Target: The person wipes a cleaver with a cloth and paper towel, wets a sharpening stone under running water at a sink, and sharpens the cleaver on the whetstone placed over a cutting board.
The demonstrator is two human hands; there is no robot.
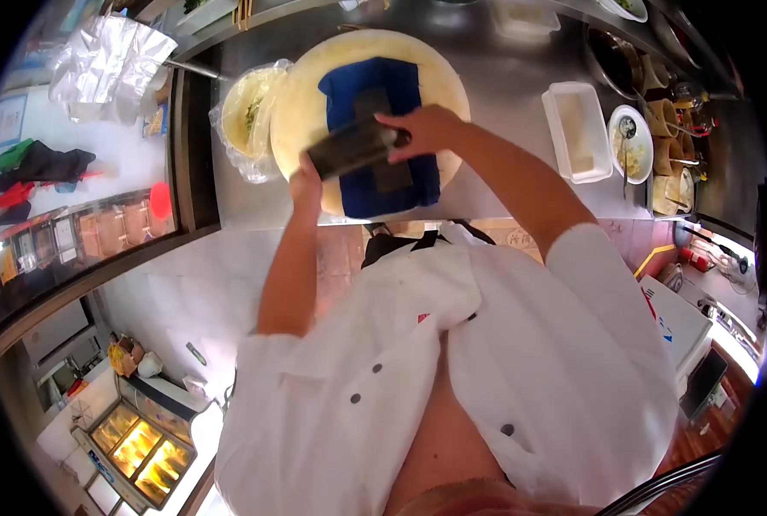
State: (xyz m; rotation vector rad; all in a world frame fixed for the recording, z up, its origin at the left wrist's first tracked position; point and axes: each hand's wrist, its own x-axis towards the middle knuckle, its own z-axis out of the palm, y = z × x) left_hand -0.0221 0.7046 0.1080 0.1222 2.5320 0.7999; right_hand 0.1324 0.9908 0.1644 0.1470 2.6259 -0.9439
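Observation:
Over a round pale chopping board (301, 103), both my hands hold a broad, dark cleaver (353, 155), blurred by motion. My right hand (422, 131) is closed around its right end, by the handle. At the far left end, my left hand (307, 182) grips the blade's corner and edge. Beneath the cleaver lies a long dark grey whetstone (394, 178), partly hidden by it. The stone rests on a folded blue cloth (357, 199) spread across the board.
Left of the board stands a plastic-wrapped bowl (235, 107) with chopped greens. A white rectangular tub (578, 129) and a white bowl (631, 159) with a spoon sit to the right on the steel counter (508, 103). Seasoning containers (665, 116) line the right side.

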